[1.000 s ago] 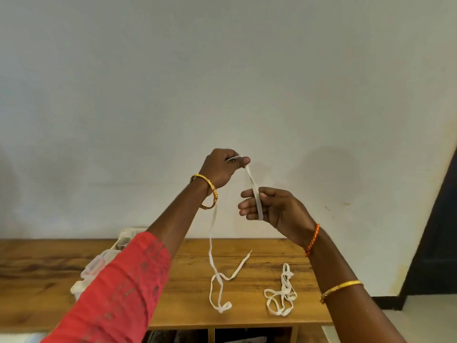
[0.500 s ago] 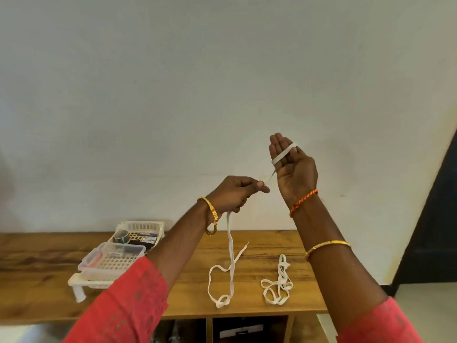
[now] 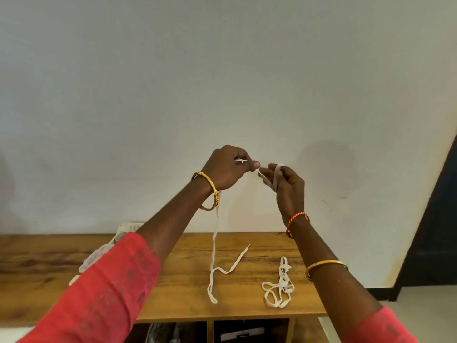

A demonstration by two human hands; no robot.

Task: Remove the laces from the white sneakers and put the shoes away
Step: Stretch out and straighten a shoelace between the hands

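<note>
I see the left hand (image 3: 226, 168) pinching the white lace (image 3: 214, 246), which wraps the right hand's (image 3: 288, 186) curled fingers (its tail trails onto the wooden table (image 3: 173, 288)).

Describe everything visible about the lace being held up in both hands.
The held lace is a flat white strip, cloth by its look. The left hand pinches it near one end; the right hand has it wound around its fingers. The rest hangs slack below the left wrist down to the wooden tabletop, where its tail lies in loose bends, apart from the bundled lace.
</note>
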